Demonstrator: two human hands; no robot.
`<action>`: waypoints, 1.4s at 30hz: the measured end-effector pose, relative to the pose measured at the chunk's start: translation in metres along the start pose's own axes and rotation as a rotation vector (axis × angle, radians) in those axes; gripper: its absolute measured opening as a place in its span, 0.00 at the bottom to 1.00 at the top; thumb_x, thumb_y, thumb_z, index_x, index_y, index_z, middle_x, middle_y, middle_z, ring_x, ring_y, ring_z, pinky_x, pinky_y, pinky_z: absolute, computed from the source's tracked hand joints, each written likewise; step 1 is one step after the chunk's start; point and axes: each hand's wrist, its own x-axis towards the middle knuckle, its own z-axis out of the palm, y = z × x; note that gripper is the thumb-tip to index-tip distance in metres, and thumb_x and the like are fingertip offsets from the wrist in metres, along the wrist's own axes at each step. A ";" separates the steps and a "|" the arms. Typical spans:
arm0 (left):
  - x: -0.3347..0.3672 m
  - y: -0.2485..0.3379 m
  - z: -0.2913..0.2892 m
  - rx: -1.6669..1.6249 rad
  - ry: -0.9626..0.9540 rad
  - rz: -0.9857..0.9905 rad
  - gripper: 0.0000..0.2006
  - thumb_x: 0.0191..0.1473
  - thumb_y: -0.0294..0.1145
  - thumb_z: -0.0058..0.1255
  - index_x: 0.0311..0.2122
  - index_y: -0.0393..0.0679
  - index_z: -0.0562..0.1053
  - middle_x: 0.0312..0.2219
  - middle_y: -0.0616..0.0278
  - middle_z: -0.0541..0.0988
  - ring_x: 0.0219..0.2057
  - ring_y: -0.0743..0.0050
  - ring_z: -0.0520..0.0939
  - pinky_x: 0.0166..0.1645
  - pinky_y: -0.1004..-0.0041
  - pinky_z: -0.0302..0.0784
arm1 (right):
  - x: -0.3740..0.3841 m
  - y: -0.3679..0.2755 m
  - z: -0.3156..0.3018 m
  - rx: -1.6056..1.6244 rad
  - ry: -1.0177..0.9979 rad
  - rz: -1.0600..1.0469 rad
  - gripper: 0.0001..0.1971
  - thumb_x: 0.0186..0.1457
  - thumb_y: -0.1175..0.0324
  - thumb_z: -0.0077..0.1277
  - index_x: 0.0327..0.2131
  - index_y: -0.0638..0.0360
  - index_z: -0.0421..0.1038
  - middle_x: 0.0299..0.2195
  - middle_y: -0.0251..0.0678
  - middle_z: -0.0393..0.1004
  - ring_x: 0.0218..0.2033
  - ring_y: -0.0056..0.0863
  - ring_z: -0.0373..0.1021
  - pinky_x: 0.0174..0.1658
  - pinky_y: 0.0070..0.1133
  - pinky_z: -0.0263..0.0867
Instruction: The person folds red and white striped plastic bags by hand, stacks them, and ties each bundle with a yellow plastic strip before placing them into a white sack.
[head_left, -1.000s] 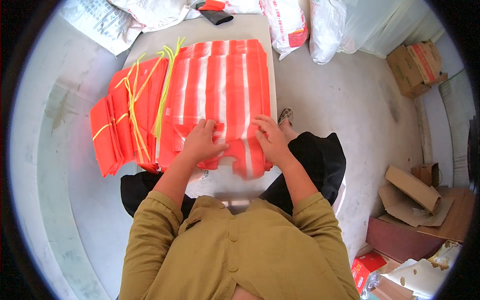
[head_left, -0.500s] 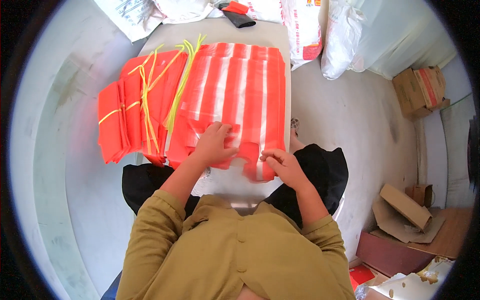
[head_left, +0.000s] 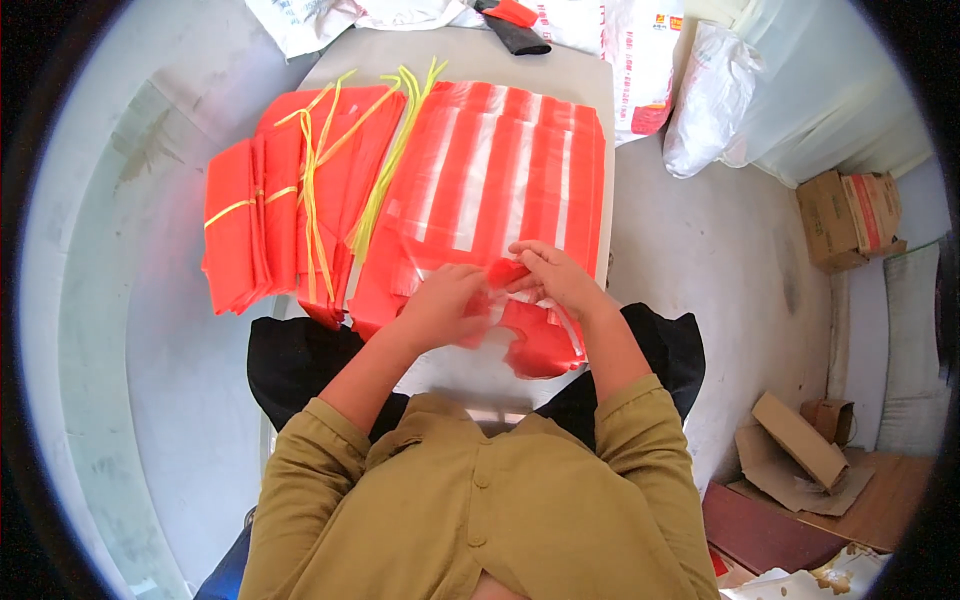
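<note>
A stack of red and white striped plastic bags lies flat in front of me. At its near edge my right hand pinches a bunched red bit of the top plastic bag. Just left of it, my left hand is curled round film of the same bag, its fingertips partly blurred. The near end of this bag is crumpled and hangs over the edge towards my lap. Left of the stack lies a bunch of yellow ties.
Folded red bundles bound with yellow ties sit at the table's left side. The pale tabletop shows beyond them. White sacks and a dark and red item are at the back. Cardboard boxes stand on the right.
My right hand has moved up and inward, close to my left hand, and now pinches red film. The bag's near end has become more crumpled. The whole view has shifted slightly.
</note>
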 end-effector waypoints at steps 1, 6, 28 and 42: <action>0.003 0.004 -0.002 -0.015 -0.054 -0.097 0.31 0.44 0.33 0.66 0.55 0.41 0.72 0.48 0.48 0.76 0.52 0.49 0.75 0.56 0.59 0.71 | 0.001 0.000 0.002 0.068 0.000 -0.018 0.20 0.70 0.61 0.39 0.58 0.63 0.64 0.46 0.37 0.73 0.37 0.25 0.76 0.34 0.20 0.69; 0.012 0.009 0.003 -0.149 0.084 -0.281 0.26 0.48 0.36 0.61 0.52 0.37 0.72 0.41 0.48 0.80 0.43 0.49 0.81 0.47 0.59 0.76 | 0.009 0.007 0.002 0.047 -0.047 -0.058 0.20 0.70 0.63 0.40 0.60 0.62 0.63 0.47 0.40 0.72 0.43 0.28 0.77 0.37 0.20 0.70; 0.037 -0.004 0.020 0.121 0.211 -0.279 0.15 0.54 0.29 0.50 0.47 0.42 0.74 0.39 0.50 0.79 0.41 0.47 0.80 0.44 0.55 0.76 | -0.027 0.045 -0.005 -0.409 0.265 -0.573 0.12 0.61 0.76 0.48 0.46 0.65 0.75 0.46 0.40 0.77 0.43 0.31 0.74 0.48 0.25 0.69; 0.012 -0.041 0.008 0.170 0.069 0.130 0.17 0.49 0.20 0.51 0.45 0.43 0.79 0.47 0.56 0.79 0.49 0.54 0.77 0.54 0.62 0.75 | -0.001 0.047 0.020 -0.814 0.097 -0.809 0.25 0.43 0.84 0.53 0.49 0.60 0.74 0.55 0.44 0.71 0.56 0.44 0.66 0.59 0.33 0.65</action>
